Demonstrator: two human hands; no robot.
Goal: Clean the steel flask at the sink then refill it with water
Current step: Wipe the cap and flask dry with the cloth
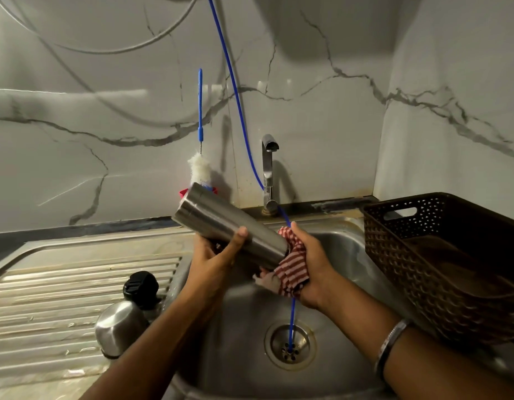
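Steel flask (229, 228), lidless, held tilted above the sink (345, 255), base up toward the left, mouth down toward the right. Left hand (218, 255) curled round its middle from below, thumb laid across the body. Right hand (310, 264) clutched a red-and-white striped cloth (291, 268) bunched against the flask's mouth. Blue tube (238, 105) ran down the marble wall past the tap (267, 171) into the drain (290, 345). Bottle brush (200, 166) hung on the wall behind the flask. Black lid (140, 287) and a steel cap (120, 327) sat on the ribbed drainboard (62, 298). Brown basket (440, 255) stood at the sink's right
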